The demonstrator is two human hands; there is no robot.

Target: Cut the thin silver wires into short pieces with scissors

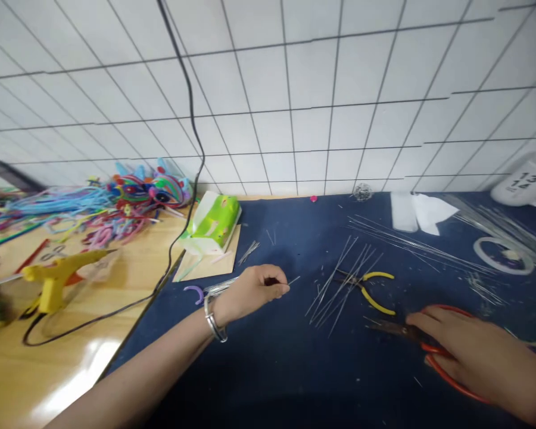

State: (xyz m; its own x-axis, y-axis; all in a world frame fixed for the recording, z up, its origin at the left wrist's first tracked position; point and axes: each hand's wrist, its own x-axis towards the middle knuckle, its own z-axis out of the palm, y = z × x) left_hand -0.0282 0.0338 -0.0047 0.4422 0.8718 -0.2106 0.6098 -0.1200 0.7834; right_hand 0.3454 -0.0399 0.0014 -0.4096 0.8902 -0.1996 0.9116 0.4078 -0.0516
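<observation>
My left hand (254,292), with a silver bangle on its wrist, is pinched on a short thin wire (293,281) that sticks out to the right of the fingertips. At the lower right my right hand (469,348) grips red-handled scissors (390,328), their dark blades pointing left. Between the hands, a loose pile of thin wires (339,298) lies across pliers (379,307) with yellow handles. Just behind my left wrist lie a bundle of wires (223,286) and a small purple curved piece (195,293), both partly covered by the hand.
A yellow glue gun (56,277) stands on the wooden table (129,333) at left, its black cord (192,119) running up the tiled wall. Colourful pipe cleaners (71,205) and a green tissue pack (217,217) lie behind. Long wires (411,241), a white ring (480,253) and a mug (524,182) are at right.
</observation>
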